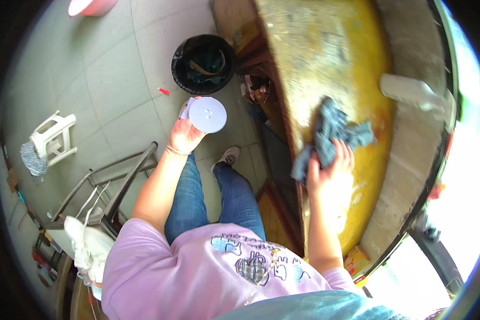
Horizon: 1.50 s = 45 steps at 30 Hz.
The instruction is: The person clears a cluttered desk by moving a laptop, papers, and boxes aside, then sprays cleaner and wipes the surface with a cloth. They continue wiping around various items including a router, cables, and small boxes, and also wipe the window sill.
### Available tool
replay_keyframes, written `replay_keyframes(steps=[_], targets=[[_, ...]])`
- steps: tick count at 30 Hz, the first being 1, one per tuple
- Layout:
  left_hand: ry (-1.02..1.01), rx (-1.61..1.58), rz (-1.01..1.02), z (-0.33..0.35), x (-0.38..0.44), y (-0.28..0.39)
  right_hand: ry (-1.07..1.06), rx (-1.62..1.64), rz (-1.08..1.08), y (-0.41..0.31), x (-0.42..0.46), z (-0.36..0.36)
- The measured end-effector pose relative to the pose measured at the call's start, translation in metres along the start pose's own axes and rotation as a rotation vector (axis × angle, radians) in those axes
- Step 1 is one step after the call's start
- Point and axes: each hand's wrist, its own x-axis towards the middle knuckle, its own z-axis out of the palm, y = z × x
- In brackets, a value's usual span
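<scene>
My left hand [186,134] holds a round white plastic object [208,115] with small holes in its flat face, above the tiled floor. Part of the object behind the round face is hidden by that face and my fingers. On the worn yellow tabletop [320,52], my right hand [332,168] grips a crumpled grey-blue cloth [331,126]. The cloth lies partly under my fingers and spreads beyond them.
A black bin [203,64] stands on the floor by the table. A white bottle [410,92] lies along the ledge at right. At left are a white plastic stool [56,138], a metal-framed chair [122,192] and a white bag [90,248]. A pink tub [91,6] sits at top left.
</scene>
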Motion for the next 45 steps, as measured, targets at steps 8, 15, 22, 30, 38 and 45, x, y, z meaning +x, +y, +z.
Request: replay_keyframes(steps=[8,15,22,30,38,45], targets=[[0.115,0.162,-0.03,0.142,-0.04,-0.006,-0.046,0.197,0.087,0.007,-0.023,-0.019],[0.108,1.58,0.329,0.233,0.027,-0.028,-0.161,0.239,0.141,0.021,-0.062,-0.057],[-0.285,2.289,0.649,0.302,0.17,-0.09,-0.206,0.209,0.317,0.019,-0.067,-0.066],[-0.275,2.016,0.297,0.242,0.277,-0.09,-0.287,0.172,0.464,0.003,-0.055,-0.071],[-0.349,2.064,0.249,0.235,0.253,-0.036,-0.285,0.174,0.632,-0.013,-0.039,-0.068],[-0.704,2.405,0.186,0.273,0.237,-0.083,-0.245,0.093,0.821,0.014,-0.048,-0.07]])
